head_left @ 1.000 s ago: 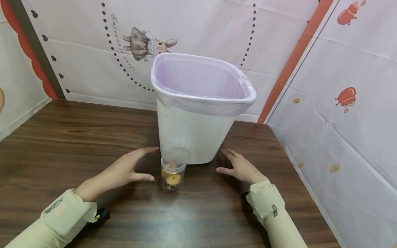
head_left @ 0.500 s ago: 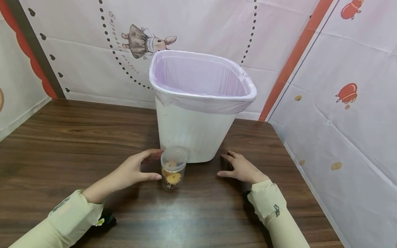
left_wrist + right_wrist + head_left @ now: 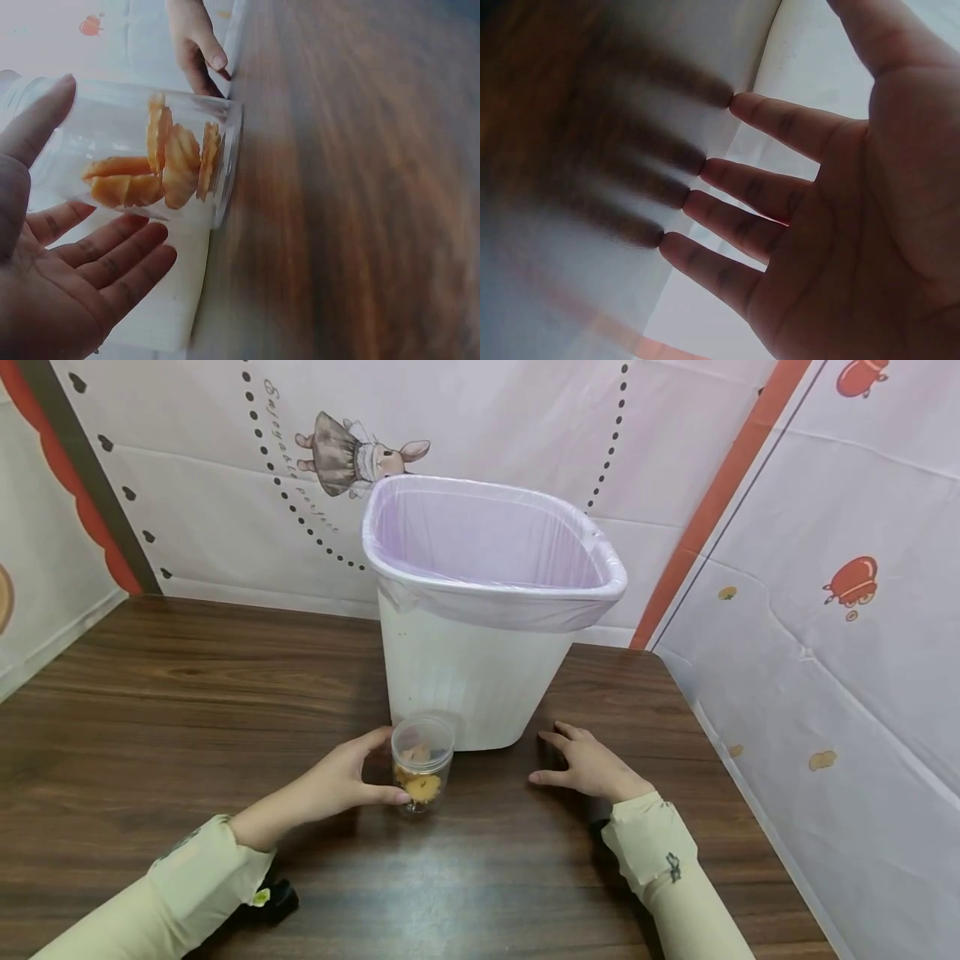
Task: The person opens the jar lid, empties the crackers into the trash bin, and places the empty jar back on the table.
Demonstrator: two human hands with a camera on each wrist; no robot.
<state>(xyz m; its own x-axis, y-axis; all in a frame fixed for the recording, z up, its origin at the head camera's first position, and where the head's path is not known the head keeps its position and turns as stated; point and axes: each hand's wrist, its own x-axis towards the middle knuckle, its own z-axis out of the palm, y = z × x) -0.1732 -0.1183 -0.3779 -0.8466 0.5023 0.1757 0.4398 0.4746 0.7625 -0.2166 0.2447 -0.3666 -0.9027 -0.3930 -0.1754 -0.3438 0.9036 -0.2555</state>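
Note:
A clear plastic jar (image 3: 423, 733) stands upright on the table, close in front of the bin. Inside it are several yellow-orange ridged slices (image 3: 180, 165), gathered toward the base. My left hand (image 3: 341, 783) is at the jar's left side, thumb across its front and the other fingers reaching behind it. In the left wrist view those fingers (image 3: 120, 255) are spread and fairly straight alongside the jar. My right hand (image 3: 592, 766) rests with spread, straight fingertips on the tabletop, right of the bin, and holds nothing.
A white bin (image 3: 465, 672) with a pale purple liner (image 3: 487, 608) folded over its rim stands behind the jar. The dark wood table (image 3: 187, 693) meets a printed cloth backdrop (image 3: 517, 418) at the back and sides.
My left hand has moved right, from beside the jar to around it, its thumb now over the jar's front. The right hand has stayed nearly still, and the view has shifted slightly.

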